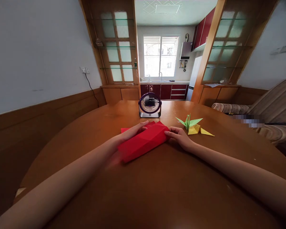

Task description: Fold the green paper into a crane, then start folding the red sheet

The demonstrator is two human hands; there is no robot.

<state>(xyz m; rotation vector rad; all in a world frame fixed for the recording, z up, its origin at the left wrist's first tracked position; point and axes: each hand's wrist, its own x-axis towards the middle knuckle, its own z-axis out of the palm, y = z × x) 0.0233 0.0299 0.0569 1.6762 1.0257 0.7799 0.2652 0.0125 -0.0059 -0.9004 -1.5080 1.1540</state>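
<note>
A creased sheet of red paper [143, 140], partly folded, is tilted above the table between my two hands. My left hand [135, 128] grips it along its far left side. Part of that hand is hidden behind the paper, and the lower left corner is blurred. At the right end, my right hand [180, 136] pinches the paper's edge between thumb and fingers. Just beyond the right hand stand a green paper crane [188, 122] and a yellow folded paper piece [194, 129], which touch or overlap.
A small dark desk fan [150, 104] stands on the round-ended wooden table [157, 197] beyond the paper. To the right is a striped sofa [271, 101]. A black cord [90, 86] hangs from the left wall socket. Kitchen cabinets [165, 91] and a window lie at the back.
</note>
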